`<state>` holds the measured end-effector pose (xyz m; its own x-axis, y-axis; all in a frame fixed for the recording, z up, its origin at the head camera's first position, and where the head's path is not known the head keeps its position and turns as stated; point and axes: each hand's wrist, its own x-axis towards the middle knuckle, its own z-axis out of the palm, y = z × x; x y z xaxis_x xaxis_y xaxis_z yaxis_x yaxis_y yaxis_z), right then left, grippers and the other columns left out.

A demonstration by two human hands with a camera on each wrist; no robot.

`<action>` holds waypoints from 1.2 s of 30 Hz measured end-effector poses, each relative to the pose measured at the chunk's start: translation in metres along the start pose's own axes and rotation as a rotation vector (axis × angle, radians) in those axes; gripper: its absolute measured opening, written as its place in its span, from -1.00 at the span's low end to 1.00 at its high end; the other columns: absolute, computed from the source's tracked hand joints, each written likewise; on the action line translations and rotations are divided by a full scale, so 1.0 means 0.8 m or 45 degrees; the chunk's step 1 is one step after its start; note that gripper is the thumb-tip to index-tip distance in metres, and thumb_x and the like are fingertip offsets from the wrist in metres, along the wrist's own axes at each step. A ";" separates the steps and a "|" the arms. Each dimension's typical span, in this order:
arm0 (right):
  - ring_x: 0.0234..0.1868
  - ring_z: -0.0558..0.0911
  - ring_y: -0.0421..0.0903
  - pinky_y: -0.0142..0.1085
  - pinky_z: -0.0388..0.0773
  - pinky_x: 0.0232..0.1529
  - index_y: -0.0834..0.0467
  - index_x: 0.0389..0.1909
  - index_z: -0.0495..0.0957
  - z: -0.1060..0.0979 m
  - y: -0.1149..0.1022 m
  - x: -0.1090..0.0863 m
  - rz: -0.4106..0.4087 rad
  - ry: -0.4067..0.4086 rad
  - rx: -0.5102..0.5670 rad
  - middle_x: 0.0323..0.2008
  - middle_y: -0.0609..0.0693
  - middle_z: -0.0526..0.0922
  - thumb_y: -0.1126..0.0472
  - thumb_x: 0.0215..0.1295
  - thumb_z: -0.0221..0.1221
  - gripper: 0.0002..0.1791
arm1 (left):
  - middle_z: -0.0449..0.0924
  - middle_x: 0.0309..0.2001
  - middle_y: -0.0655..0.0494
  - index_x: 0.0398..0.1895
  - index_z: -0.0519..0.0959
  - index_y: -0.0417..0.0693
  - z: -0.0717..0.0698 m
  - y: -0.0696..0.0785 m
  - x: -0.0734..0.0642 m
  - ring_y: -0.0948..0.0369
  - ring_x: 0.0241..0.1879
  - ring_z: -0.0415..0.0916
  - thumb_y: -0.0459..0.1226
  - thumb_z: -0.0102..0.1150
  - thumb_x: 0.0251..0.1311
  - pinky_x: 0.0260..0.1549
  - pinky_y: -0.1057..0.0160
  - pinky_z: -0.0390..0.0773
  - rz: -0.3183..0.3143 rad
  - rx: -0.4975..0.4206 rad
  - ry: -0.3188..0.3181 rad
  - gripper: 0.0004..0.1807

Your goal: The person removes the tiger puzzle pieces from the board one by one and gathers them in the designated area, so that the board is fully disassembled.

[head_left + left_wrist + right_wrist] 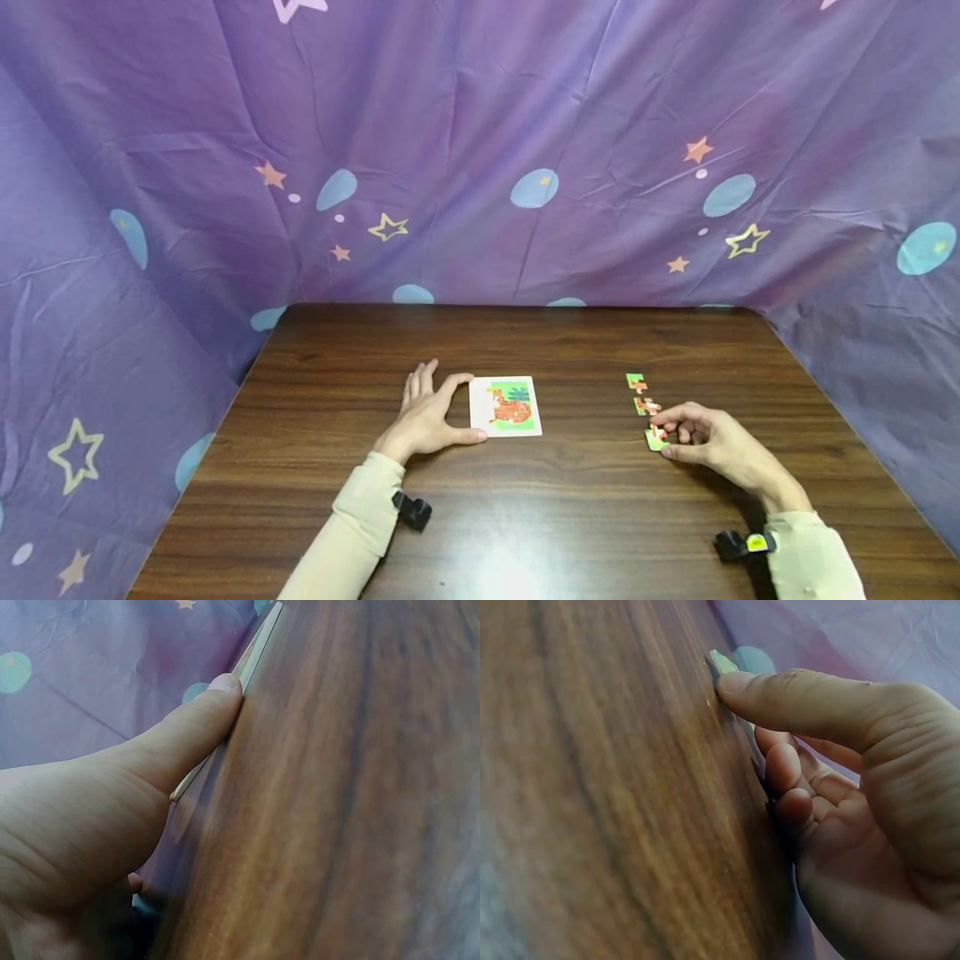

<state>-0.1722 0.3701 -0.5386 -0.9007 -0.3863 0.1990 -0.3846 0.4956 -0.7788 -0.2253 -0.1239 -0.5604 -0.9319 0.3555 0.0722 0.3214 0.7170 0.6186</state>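
Observation:
A square puzzle board [478, 407] with a white border lies on the table, showing an orange striped animal on green; its left part is white. My left hand [426, 417] holds it by its left side, index finger at the far corner and thumb at the near one. In the left wrist view the thumb [199, 724] presses the board's edge. Off to the right, my right hand [708, 440] pinches a green, red and white puzzle piece [656, 442] between thumb and index finger, at the tabletop. The right wrist view shows only a sliver of that piece [724, 664].
Two more puzzle pieces lie just beyond the right hand: a green and orange one [636, 382] and a patterned one [643, 406] nearer the fingers. The brown wooden table [480, 492] ends at a purple curtain [465, 150] behind and at both sides.

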 end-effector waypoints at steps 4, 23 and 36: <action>-0.28 0.58 -0.17 -0.35 0.55 -0.35 0.18 0.18 0.74 -0.001 -0.001 0.000 -0.027 -0.015 -0.054 -0.19 0.05 0.68 0.41 0.29 0.54 -0.56 | -0.27 0.77 -0.42 0.67 0.33 0.34 -0.001 0.001 -0.001 -0.36 0.77 -0.43 0.27 0.72 0.00 0.71 -0.36 -0.39 -0.012 -0.005 -0.007 0.15; -0.26 0.56 -0.15 -0.34 0.53 -0.34 0.20 0.20 0.73 -0.005 -0.001 0.000 -0.018 -0.046 -0.028 -0.20 0.08 0.60 0.41 0.33 0.50 -0.57 | -0.26 0.77 -0.42 0.68 0.32 0.32 -0.001 0.002 0.002 -0.36 0.76 -0.42 0.29 0.71 0.00 0.71 -0.36 -0.38 -0.013 0.005 -0.002 0.17; -0.25 0.57 -0.15 -0.35 0.55 -0.32 0.20 0.21 0.72 -0.001 0.002 -0.004 -0.008 -0.042 -0.019 -0.18 0.08 0.61 0.40 0.33 0.51 -0.56 | -0.25 0.77 -0.44 0.67 0.33 0.32 0.002 0.000 0.001 -0.38 0.76 -0.41 0.26 0.73 -0.01 0.70 -0.38 -0.37 -0.006 0.011 0.000 0.16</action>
<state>-0.1705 0.3730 -0.5400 -0.8912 -0.4148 0.1836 -0.3932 0.5045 -0.7687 -0.2261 -0.1225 -0.5612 -0.9333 0.3524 0.0695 0.3188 0.7236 0.6123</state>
